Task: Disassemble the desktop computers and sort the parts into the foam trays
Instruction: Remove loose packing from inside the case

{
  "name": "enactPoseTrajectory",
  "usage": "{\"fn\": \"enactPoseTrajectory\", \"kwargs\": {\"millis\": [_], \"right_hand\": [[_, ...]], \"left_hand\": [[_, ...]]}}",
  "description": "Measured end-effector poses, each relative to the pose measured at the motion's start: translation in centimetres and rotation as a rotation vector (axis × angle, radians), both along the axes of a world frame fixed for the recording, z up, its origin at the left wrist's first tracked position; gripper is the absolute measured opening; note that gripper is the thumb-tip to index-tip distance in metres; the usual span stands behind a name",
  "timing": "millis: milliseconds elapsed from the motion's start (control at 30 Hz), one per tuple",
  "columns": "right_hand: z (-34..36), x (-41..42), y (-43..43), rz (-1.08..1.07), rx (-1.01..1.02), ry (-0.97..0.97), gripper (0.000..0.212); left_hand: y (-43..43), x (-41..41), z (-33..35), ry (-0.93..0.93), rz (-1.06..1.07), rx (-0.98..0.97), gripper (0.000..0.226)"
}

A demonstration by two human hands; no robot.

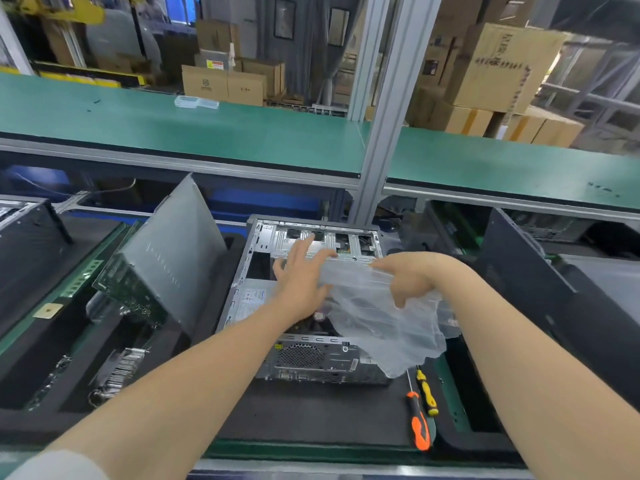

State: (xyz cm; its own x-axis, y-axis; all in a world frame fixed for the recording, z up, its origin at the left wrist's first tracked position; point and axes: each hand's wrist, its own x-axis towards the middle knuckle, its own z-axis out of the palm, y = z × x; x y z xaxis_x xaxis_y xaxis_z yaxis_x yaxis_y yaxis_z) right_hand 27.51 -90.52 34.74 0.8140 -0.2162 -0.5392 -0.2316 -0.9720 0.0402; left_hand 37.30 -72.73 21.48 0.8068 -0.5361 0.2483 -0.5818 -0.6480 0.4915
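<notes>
An open desktop computer case (pixel 304 355) lies on its side on a black foam mat, its metal drive cage at the far end. Over it hangs a clear plastic bag (pixel 388 327), crumpled and draping past the case's right edge. My left hand (pixel 301 275) lies on the bag's left end with fingers spread and fairly straight. My right hand (pixel 405 275) pinches the bag's upper right edge with curled fingers. The bag hides much of the case's inside.
A grey side panel (pixel 176 254) leans in the left foam tray beside a green circuit board (pixel 131 289). Two screwdrivers, orange (pixel 417 424) and yellow (pixel 427 393), lie right of the case. Dark cases stand far left and right. A green shelf (pixel 207 133) runs behind.
</notes>
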Motion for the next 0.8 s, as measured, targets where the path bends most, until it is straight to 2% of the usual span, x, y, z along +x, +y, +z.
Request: {"fn": "enactPoseTrajectory", "kwargs": {"millis": [67, 133, 267, 367, 467, 533, 600, 700, 733, 800], "right_hand": [[0.7, -1.4, -0.3, -0.057, 0.063, -0.067, 0.09], [1.3, -3.0, -0.7, -0.101, 0.122, -0.133, 0.089], [1.6, -5.9, -1.1, -0.127, 0.245, -0.242, 0.079], [0.5, -7.1, -1.0, -0.132, 0.496, -0.427, 0.079], [-1.4, -7.6, 0.1, -0.177, 0.971, -0.491, 0.07], [-2.9, -7.8, 1.5, -0.199, 1.2, -0.444, 0.058], [-4.5, -7.9, 3.3, -0.223, 1.26, -0.408, 0.043], [-7.7, -8.2, 6.3, -0.348, 1.377, -0.315, 0.077], [-9.1, -8.3, 7.5, -0.364, 1.446, -0.268, 0.076], [-11.7, -8.9, 10.2, -0.356, 1.554, -0.199, 0.061]], "left_hand": [[-1.0, -1.0, 1.2, 0.117, 0.203, -0.172, 0.082], [-1.7, -2.2, 2.2, 0.311, 0.36, -0.338, 0.092], [-2.9, -4.7, 4.1, 0.521, 0.502, -0.54, 0.101], [-3.1, -6.3, 5.9, 0.762, 0.548, -0.882, 0.104], [-2.7, -8.2, 6.7, 0.941, 0.457, -1.08, 0.107], [-1.7, -9.6, 7.0, 0.987, 0.38, -1.166, 0.109], [0.1, -10.9, 6.9, 0.965, 0.352, -1.236, 0.099], [3.6, -13.0, 5.6, 0.85, 0.39, -1.259, 0.084], [5.0, -13.8, 5.0, 0.803, 0.407, -1.256, 0.081], [8.2, -15.9, 3.8, 0.749, 0.439, -1.242, 0.077]]}}
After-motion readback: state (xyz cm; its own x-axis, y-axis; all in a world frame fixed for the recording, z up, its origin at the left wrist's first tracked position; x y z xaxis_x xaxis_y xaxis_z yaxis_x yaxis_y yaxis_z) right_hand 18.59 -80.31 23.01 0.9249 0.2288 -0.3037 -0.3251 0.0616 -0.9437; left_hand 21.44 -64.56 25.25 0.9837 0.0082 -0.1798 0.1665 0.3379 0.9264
